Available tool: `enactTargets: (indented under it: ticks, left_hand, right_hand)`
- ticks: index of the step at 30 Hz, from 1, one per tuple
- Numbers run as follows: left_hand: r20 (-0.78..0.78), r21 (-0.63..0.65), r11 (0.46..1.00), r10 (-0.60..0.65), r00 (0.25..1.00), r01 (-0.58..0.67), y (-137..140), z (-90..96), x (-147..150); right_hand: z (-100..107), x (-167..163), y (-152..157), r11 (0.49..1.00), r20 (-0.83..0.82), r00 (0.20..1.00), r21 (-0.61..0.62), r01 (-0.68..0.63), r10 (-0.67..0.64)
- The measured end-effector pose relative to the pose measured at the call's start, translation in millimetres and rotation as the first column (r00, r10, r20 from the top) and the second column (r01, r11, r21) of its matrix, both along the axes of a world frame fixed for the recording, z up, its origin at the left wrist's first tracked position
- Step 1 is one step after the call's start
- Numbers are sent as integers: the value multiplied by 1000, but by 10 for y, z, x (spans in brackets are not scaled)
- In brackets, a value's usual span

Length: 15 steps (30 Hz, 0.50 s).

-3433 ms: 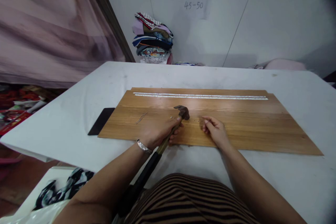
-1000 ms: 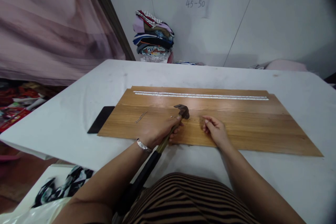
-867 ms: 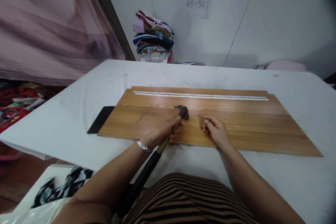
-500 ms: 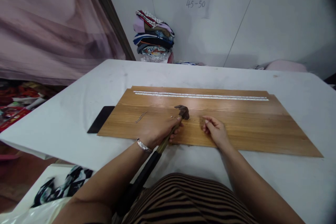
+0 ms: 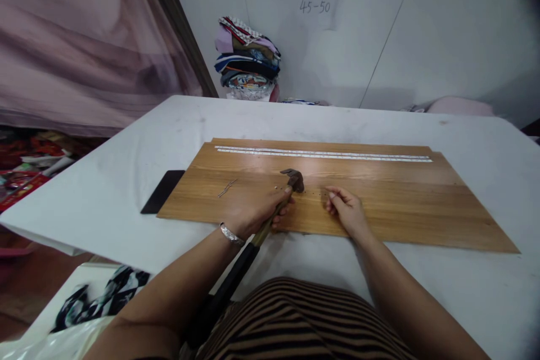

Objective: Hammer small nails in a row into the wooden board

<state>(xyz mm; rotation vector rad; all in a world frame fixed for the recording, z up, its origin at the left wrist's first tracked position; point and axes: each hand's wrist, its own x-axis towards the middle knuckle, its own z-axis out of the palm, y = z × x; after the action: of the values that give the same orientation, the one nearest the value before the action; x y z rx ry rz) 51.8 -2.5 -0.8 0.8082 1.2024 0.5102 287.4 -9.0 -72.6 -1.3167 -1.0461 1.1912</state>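
My left hand [image 5: 265, 208] is wrapped round the neck of a claw hammer [image 5: 296, 180], close below its rusty head. The black grip runs back under my left forearm toward my body. My right hand [image 5: 346, 209] is over the board, thumb and forefinger pinched together; what they hold, if anything, is too small to make out. Between the two hands a row of small dark dots marks the wooden board [image 5: 422, 202]. Several thin nails [image 5: 226, 188] lie loose on the board left of my left hand.
Two white measuring strips [image 5: 324, 153] run along the board's far side. A black flat piece [image 5: 162, 192] sticks out at its left. The board rests on a white table [image 5: 139, 140]. Folded clothes [image 5: 248, 59] are stacked behind it, against the wall.
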Motion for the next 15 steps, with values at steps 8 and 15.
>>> enactTargets:
  ticks: [8,15]
  left_hand:
    - [9,11,1000,-14,1000,14,9,-4,-11]
    - [1,24,1000,-6,1000,6,7,-13,-16]
  right_hand:
    - [5,-4,-1,1000,-15,1000,-17,3,-3]
    - [-25,-9,4,1000,-5,1000,3,12,-12]
